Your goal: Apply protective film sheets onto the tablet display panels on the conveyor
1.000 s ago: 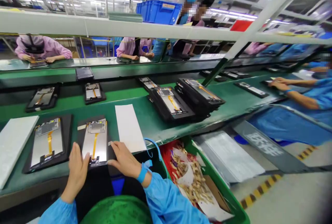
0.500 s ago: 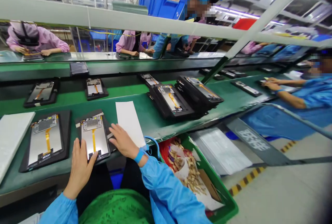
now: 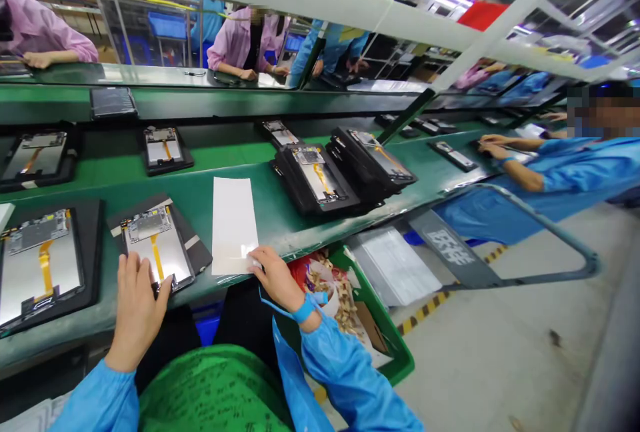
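Note:
An opened tablet (image 3: 163,245), with its circuit board and orange ribbon cable bare, lies on a black foam pad (image 3: 197,249) at the bench edge. My left hand (image 3: 137,305) rests along the tablet's lower left edge, thumb spread at its near corner and fingers stretched. To the right lies a white sheet (image 3: 233,219), its lower end glossy. My right hand (image 3: 283,282), with a blue strap on the wrist, has fingertips drawn together at the sheet's lower right corner. Another opened tablet (image 3: 43,259) is on a black pad to the left.
Stacked black pads carrying opened tablets (image 3: 320,179) stand right of the sheet. Several more lie on the green conveyor (image 3: 210,155) behind. A green bin (image 3: 400,362) of scraps sits below the bench at right. Co-workers sit across the line and at far right.
My right hand has left the tablet's right side and reached the white sheet's near corner. My left hand stays at the tablet. The view has shifted downward and right.

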The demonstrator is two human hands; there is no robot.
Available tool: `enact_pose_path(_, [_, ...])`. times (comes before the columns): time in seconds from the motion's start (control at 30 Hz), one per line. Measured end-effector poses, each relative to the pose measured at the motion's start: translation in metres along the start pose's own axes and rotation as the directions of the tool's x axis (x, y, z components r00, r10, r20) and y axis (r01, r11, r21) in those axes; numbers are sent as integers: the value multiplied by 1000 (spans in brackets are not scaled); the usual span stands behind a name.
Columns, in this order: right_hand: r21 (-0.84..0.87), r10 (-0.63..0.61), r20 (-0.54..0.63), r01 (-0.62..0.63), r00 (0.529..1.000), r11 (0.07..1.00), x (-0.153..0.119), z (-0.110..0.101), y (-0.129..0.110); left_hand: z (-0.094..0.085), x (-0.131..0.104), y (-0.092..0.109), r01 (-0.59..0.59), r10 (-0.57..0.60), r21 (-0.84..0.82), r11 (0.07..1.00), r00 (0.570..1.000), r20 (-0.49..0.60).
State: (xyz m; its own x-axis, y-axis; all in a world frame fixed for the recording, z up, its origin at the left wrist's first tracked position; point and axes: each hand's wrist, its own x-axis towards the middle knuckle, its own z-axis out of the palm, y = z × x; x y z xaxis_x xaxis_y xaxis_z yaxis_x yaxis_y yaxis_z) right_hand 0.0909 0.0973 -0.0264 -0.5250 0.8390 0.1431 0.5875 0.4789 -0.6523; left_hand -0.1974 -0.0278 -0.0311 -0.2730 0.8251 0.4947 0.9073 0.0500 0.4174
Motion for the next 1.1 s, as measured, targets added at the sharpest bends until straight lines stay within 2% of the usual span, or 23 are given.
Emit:
enact_pose_path(0.03, [-25, 15, -1, -15, 1000, 1000, 4, 1, -2, 1, 5, 11, -41, 41, 20, 999, 999, -1])
enact_pose_path(0.1, [-74, 25, -9, -26, 1000, 997, 14, 3, -5, 8, 14, 38, -199, 197, 27, 980, 977, 81])
enact_pose_path(0.13, [-96, 19, -13, -20, 1000, 995, 20, 4, -7, 14, 16, 52, -302, 298, 5, 953, 942, 156])
enact_pose_path(0.2, [-138, -2, -8, 0, 1000, 990, 29, 8, -7, 32, 15, 76, -471, 463, -55, 880, 829, 313])
enact_pose_path(0.23, [-154, -5, -3, 5, 1000, 988, 33, 10, -7, 42, 12, 85, -512, 498, -68, 856, 783, 372])
enact_pose_path(0.3, [-166, 8, 0, -8, 1000, 986, 37, 12, -4, 58, 6, 96, -533, 502, -59, 844, 746, 439])
enact_pose_path(0.4, [-129, 45, -6, -46, 999, 991, 39, 14, -1, 68, -1, 99, -529, 477, -27, 848, 740, 474])
enact_pose_path(0.67, [-53, 96, -62, -99, 993, 994, 35, 19, -5, 67, -9, 87, -492, 468, -81, 867, 747, 472])
enact_pose_path(0.97, [-45, 147, -113, -153, 983, 987, 36, 28, -9, 73, -14, 85, -481, 454, -72, 873, 752, 478])
enact_pose_path(1.1, [-8, 128, -153, -130, 980, 991, 30, 31, -9, 72, -14, 86, -486, 457, -70, 871, 752, 475])
